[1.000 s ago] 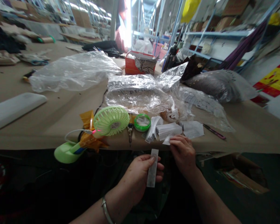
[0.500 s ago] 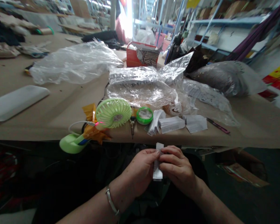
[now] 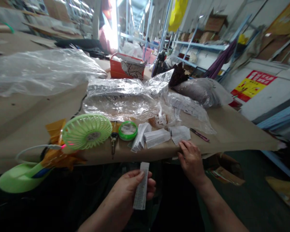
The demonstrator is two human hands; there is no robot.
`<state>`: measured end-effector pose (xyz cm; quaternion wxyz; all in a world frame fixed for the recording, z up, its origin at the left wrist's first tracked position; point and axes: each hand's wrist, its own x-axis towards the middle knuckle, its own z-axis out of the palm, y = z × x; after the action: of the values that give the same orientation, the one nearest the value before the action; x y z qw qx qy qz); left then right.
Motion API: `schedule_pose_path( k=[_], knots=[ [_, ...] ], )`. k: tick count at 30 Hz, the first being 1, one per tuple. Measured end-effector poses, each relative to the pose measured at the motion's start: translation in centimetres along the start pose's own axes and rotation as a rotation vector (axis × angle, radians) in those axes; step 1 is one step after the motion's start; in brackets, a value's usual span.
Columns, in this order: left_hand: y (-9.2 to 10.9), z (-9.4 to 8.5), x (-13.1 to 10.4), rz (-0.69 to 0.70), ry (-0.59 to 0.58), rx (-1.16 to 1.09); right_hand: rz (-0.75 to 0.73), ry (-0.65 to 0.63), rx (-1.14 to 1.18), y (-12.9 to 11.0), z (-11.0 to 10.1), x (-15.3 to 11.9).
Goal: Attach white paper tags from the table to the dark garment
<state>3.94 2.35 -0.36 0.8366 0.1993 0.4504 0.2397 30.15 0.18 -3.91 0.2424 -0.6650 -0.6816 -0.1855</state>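
Below the table edge, my left hand [image 3: 132, 190] is closed on a narrow stack of white printed labels [image 3: 141, 190], thumb on top and fingers behind. My right hand [image 3: 190, 158] reaches to the table's front edge, its fingertips at the near side of the rightmost pile of white labels [image 3: 180, 133]; whether it grips one cannot be made out. Left of that lie a second pile of labels [image 3: 157, 137] and a third, fanned pile [image 3: 140, 137]. A green round tin [image 3: 128, 130] with whitish contents is beside them.
A green fan [image 3: 88, 132] and a screwdriver-like tool [image 3: 113, 143] are at the left. A dark pink cutter [image 3: 200, 134] lies right of the labels. Behind are clear plastic bags [image 3: 120, 100], a red box [image 3: 125, 67] and a stuffed bag [image 3: 200, 90].
My right hand has left the held stack and moved up and right to the rightmost pile. My left hand keeps the stack, now lower and left. The view has turned right.
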Motion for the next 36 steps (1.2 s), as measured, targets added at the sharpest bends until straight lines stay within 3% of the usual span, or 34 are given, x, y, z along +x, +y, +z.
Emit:
schedule_pose_path(
  k=[8,11,13,16,18,21,36],
  knots=[
    [0.0,-0.3,0.0,0.011,0.045,0.02,0.011,0.124,0.208,1.4,-0.7,0.9],
    [0.1,-0.2,-0.4,0.014,0.045,0.018,0.06,0.207,0.29,-0.1,-1.5,0.9],
    [0.1,0.0,-0.6,0.005,0.042,0.011,0.058,0.24,0.411,-2.6,-2.0,0.5],
    [0.1,0.1,-0.9,0.012,-0.032,-0.037,-0.174,0.102,0.659,-7.6,-2.6,-0.3],
    [0.1,-0.1,-1.0,0.058,-0.073,-0.11,-0.349,0.018,0.698,-10.6,-2.5,-0.9],
    [0.1,-0.7,-1.3,0.109,-0.071,-0.193,-0.433,-0.019,0.681,-13.2,-1.9,-1.5],
    [-0.9,-1.8,-1.4,0.129,-0.085,-0.241,-0.526,-0.109,0.663,-13.9,-1.5,-1.2]
  ],
)
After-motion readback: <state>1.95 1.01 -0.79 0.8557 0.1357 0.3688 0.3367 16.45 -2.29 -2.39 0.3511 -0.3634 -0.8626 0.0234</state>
